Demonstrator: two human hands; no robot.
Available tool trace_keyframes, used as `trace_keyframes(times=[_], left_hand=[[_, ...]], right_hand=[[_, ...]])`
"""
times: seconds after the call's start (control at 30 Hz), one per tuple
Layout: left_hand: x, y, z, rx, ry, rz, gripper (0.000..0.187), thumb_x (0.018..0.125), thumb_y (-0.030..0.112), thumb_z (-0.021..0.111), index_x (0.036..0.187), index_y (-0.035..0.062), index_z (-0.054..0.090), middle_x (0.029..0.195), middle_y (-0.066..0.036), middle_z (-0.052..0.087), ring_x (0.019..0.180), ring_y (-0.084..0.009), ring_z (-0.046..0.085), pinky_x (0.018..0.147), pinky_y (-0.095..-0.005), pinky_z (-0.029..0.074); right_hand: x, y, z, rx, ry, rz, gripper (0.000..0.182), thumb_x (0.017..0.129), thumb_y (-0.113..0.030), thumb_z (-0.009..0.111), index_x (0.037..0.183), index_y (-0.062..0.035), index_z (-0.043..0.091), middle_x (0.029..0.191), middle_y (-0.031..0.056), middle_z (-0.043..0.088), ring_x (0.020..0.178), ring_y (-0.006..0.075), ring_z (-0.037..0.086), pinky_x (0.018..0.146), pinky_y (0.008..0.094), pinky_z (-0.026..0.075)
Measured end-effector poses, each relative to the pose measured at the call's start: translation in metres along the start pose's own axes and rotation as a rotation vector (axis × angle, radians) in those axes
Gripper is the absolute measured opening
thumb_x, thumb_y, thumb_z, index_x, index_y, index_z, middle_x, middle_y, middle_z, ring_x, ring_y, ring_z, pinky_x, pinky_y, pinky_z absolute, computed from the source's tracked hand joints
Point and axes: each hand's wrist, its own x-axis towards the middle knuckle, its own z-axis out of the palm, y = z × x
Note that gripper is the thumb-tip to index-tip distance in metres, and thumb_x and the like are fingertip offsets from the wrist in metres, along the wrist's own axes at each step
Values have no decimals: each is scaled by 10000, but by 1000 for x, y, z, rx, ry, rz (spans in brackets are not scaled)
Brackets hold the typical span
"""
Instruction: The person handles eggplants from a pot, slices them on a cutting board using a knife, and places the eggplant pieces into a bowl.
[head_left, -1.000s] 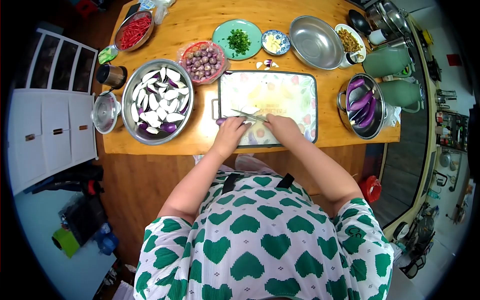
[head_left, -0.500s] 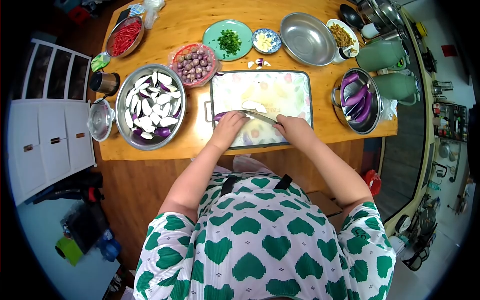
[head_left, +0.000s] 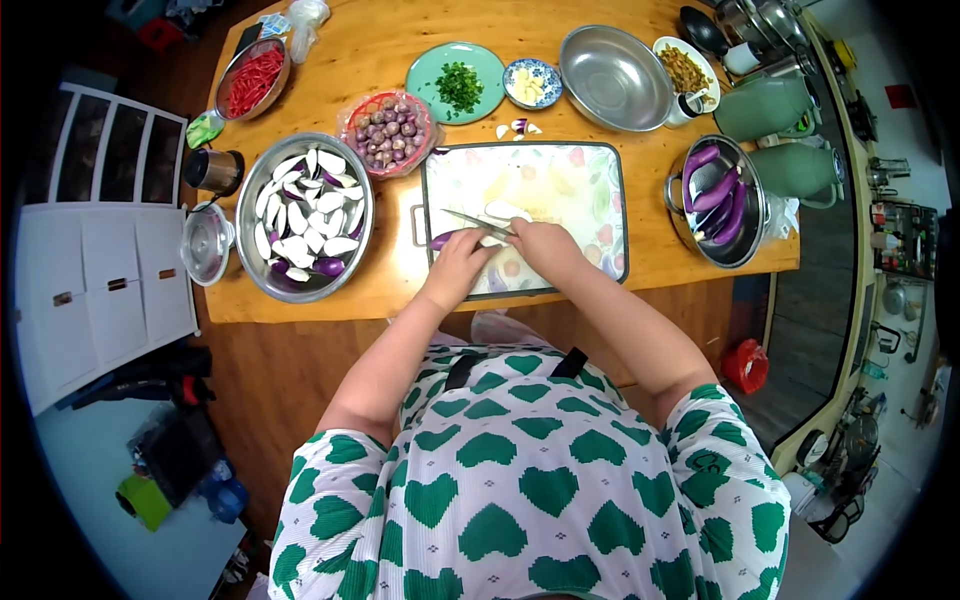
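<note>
Carefully, we pin the purple eggplant point(head_left: 443, 239) on the cutting board point(head_left: 560, 180) with our left hand point(head_left: 462, 262) curled around it, our right hand point(head_left: 535, 243) clamped on the knife point(head_left: 475, 222); fingertips should stay tucked back, the blade angled for slices like those beside it.

1. The surface point(head_left: 380, 290) is wood, warm-toned with a smooth, slightly shiny finish.
2. The cutting board point(head_left: 570, 180) looks like smooth printed plastic.
3. The knife point(head_left: 470, 221) blade is bright metal.
4. The big bowl point(head_left: 250, 250) of eggplant slices is polished steel, as is the empty bowl point(head_left: 610, 80).
5. The eggplant point(head_left: 442, 240) skin is glossy purple.
6. The green plate point(head_left: 430, 75) looks glazed.
</note>
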Motion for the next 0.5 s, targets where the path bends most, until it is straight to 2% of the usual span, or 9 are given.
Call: trace_keyframes(times=[0.07, 0.17, 0.23, 0.37, 0.5], left_hand=[[-1, 7, -9, 47, 2, -14, 301, 853, 100, 699, 1145, 161, 743, 1232, -67, 650, 1229, -328, 573, 1034, -439, 475], [-1, 12, -22, 70, -19, -45, 311, 847, 105, 696, 1142, 179, 762, 1239, -59, 647, 1246, -319, 569, 1051, -449, 460], [-3, 7, -23, 68, -72, -30, 346, 850, 105, 683, 1181, 182, 749, 1240, -51, 645, 1249, -302, 570, 1064, -437, 448], [5, -7, -14, 82, -25, 5, 360, 860, 98, 680, 1218, 124, 700, 1226, -51, 646, 1235, -279, 579, 1054, -426, 454], [5, -19, 4, 134, 32, 28, 319, 862, 97, 719, 1180, 121, 708, 1204, -46, 645, 1209, -263, 585, 1041, -419, 448]], right_hand=[[-7, 11, -5, 63, 27, 29, 264, 1014, -292, 634, 1038, -30, 655, 894, 220, 727, 885, 423, 708, 793, 500, 553], [-21, 18, -30, 169, -53, 160, 251, 1009, -280, 638, 1038, -32, 660, 910, 219, 729, 906, 421, 707, 811, 502, 549], [-25, 27, -28, 135, -20, 139, 249, 1009, -279, 636, 1035, -33, 661, 919, 218, 730, 918, 421, 706, 814, 504, 547], [-30, 19, -37, 78, -1, 80, 253, 1016, -285, 625, 1038, -35, 659, 919, 217, 729, 924, 415, 707, 814, 502, 550], [-44, 9, -49, -34, -47, 52, 258, 1032, -297, 604, 1029, -41, 644, 900, 207, 730, 889, 411, 712, 790, 497, 562]])
